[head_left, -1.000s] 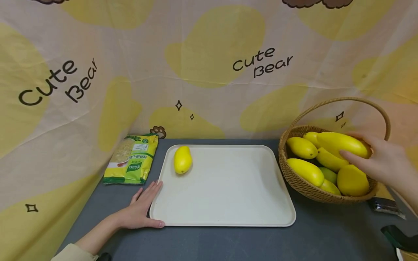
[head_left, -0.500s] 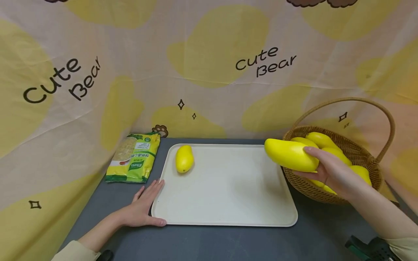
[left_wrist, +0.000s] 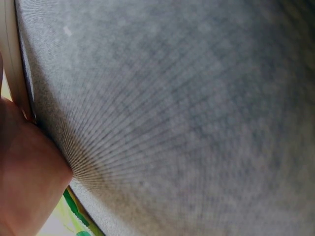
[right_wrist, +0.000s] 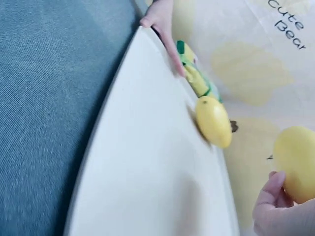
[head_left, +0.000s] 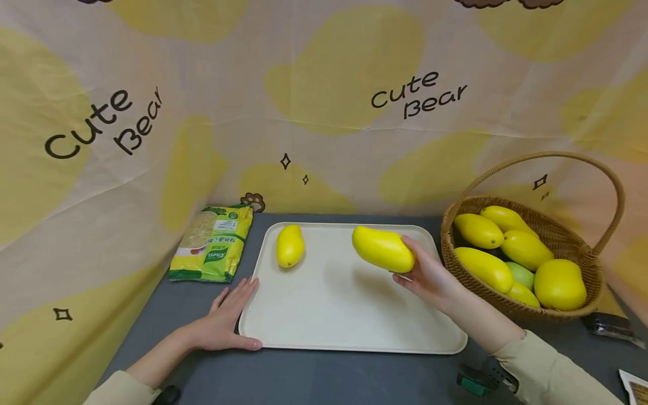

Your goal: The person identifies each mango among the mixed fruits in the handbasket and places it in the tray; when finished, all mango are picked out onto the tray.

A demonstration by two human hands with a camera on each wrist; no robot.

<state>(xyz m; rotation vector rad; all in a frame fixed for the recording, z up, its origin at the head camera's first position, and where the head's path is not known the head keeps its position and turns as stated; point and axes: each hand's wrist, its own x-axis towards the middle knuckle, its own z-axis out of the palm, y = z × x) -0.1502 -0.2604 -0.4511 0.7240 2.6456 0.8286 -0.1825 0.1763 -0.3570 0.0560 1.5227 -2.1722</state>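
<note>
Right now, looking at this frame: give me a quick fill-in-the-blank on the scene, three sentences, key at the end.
1. The right hand holds a yellow mango above the ____.
2. The left hand rests flat against the tray's ____ corner.
3. The other mangoes sit in a ____ with a handle.

Missing words: tray; near left; basket

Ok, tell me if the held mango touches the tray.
Apart. In the head view the right hand holds the mango above the tray, with its shadow cast separately on the tray below.

Beige sleeves [head_left: 541,377], bare hands
</note>
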